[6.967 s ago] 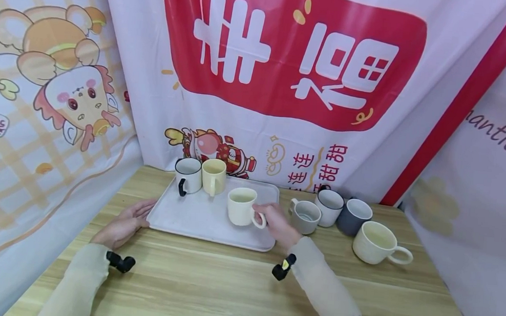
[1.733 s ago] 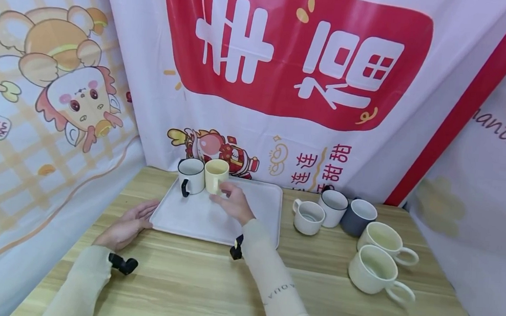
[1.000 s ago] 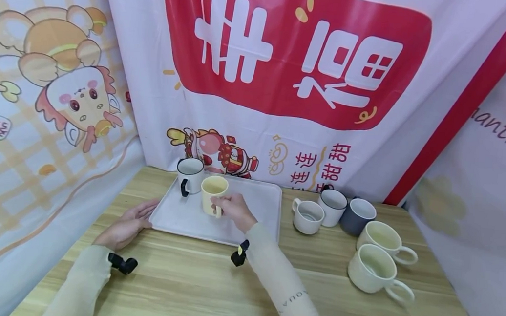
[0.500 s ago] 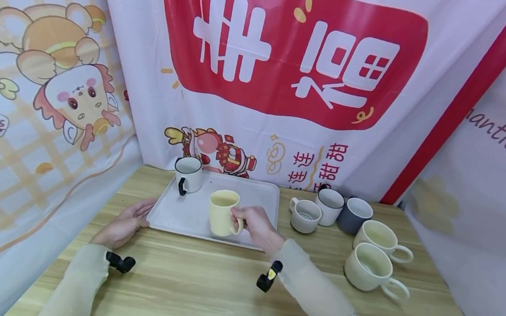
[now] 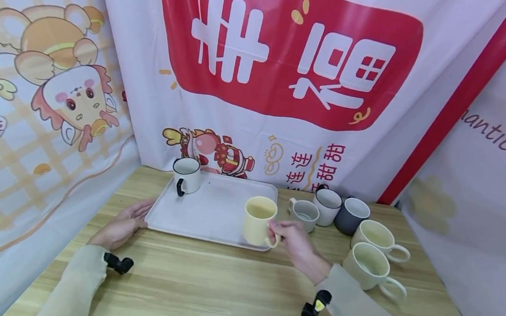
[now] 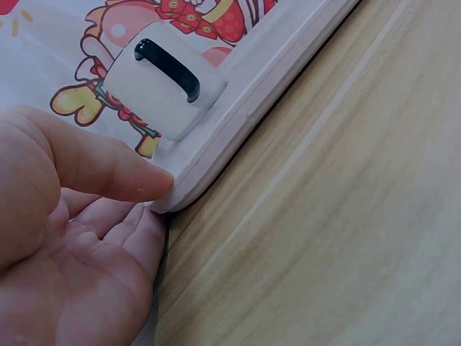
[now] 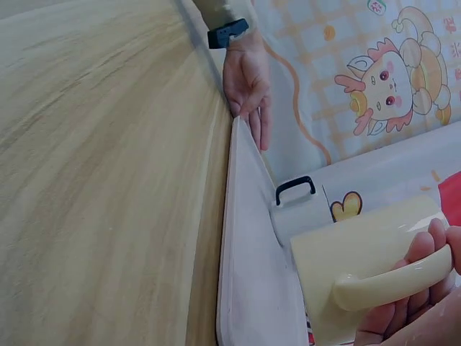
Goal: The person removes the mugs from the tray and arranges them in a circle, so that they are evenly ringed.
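A pale yellow mug [image 5: 259, 222] hangs upright over the right front part of the light tray [image 5: 205, 213]. My right hand [image 5: 295, 242] grips it by its handle, and in the right wrist view the fingers wrap that handle [image 7: 392, 285]. My left hand [image 5: 120, 227] holds the tray's left front corner; in the left wrist view the thumb [image 6: 119, 169] presses on the rim while the other fingers lie past the corner. At the tray's back left stands a white mug [image 5: 191, 177] with a black rim and black handle.
Right of the tray stand a small grey cup [image 5: 305, 214], a black-rimmed white mug [image 5: 326, 209] and a dark grey cup [image 5: 350, 221]. Two cream mugs [image 5: 373, 232] sit farther right, handles to the right. A printed cloth [image 5: 238, 122] hangs behind the wooden table [image 5: 208, 287].
My right hand has put a cream mug at the right, then taken the yellow mug from beside the white one and carried it forward and right. My left hand has stayed at the tray corner.
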### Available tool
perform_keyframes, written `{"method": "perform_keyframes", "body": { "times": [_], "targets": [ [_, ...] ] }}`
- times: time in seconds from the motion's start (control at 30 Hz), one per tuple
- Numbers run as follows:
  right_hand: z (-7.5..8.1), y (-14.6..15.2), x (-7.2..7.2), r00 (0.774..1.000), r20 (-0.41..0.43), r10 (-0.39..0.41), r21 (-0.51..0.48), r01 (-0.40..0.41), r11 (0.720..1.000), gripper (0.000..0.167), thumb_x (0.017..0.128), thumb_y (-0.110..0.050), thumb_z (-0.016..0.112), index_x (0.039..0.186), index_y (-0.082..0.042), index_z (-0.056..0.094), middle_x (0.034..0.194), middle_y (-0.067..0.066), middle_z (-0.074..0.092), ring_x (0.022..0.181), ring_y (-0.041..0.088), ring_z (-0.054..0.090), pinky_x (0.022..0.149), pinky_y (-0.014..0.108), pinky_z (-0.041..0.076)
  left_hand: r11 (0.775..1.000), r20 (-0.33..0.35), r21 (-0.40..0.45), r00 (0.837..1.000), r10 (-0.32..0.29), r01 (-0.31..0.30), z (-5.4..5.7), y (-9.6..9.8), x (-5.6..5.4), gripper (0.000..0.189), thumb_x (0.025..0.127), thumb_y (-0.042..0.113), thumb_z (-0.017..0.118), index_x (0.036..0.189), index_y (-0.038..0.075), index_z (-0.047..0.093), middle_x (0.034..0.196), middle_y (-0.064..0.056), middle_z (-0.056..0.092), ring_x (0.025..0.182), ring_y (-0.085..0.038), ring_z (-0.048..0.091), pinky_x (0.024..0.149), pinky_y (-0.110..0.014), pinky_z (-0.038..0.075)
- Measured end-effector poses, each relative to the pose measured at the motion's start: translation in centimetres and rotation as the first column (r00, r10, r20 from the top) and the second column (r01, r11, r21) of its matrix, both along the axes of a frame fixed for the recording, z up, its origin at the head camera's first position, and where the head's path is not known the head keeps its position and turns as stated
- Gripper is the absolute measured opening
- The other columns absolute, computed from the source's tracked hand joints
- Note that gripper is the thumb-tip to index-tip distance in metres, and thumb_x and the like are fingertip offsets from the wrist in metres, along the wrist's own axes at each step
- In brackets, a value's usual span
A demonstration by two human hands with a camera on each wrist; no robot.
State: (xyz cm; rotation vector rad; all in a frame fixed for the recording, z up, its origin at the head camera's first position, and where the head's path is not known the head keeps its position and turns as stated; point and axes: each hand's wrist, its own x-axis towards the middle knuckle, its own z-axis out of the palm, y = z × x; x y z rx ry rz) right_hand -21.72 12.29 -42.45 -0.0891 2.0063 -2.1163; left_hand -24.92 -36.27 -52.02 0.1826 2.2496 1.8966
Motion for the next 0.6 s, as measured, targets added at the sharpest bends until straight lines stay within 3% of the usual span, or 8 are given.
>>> {"method": "perform_keyframes", "body": {
  "times": [0.2, 0.4, 0.6],
  "targets": [
    [-0.4, 3.2, 1.8, 0.994, 0.048, -0.098, 0.013, 0.098, 0.995, 0.024, 0.103, -0.006, 0.06, 0.084, -0.004, 0.074, 0.075, -0.004, 0.066, 0.072, 0.012, 0.059, 0.076, 0.021, 0.051, 1.0, 0.004, -0.009, 1.0, 0.001, -0.001, 0.2, 0.0, 0.1, 0.087, 0.092, -0.013, 0.048, 0.166, -0.007, 0.004, 0.175, -0.03, 0.004, 0.163, -0.048, 0.004, 0.134, -0.046, 0.019],
    [-1.3, 6.0, 3.1, 0.987, 0.067, -0.145, 0.04, 0.142, 0.989, 0.022, 0.103, -0.008, 0.06, 0.088, -0.005, 0.075, 0.074, -0.005, 0.064, 0.072, 0.014, 0.058, 0.081, 0.023, 0.047, 1.0, 0.001, -0.011, 1.0, 0.002, -0.002, 0.3, 0.1, 0.1, 0.087, 0.092, -0.014, 0.048, 0.166, -0.006, 0.004, 0.175, -0.03, 0.004, 0.163, -0.048, 0.005, 0.134, -0.048, 0.018],
    [-2.1, 8.5, 4.3, 0.979, 0.075, -0.191, 0.048, 0.188, 0.981, 0.022, 0.105, -0.01, 0.058, 0.091, -0.004, 0.074, 0.077, -0.005, 0.065, 0.073, 0.013, 0.059, 0.08, 0.022, 0.05, 1.0, 0.006, -0.01, 1.0, 0.006, -0.006, 0.2, 0.1, 0.0, 0.087, 0.092, -0.014, 0.048, 0.167, -0.006, 0.004, 0.175, -0.03, 0.004, 0.163, -0.047, 0.005, 0.134, -0.048, 0.018]
  ]
}}
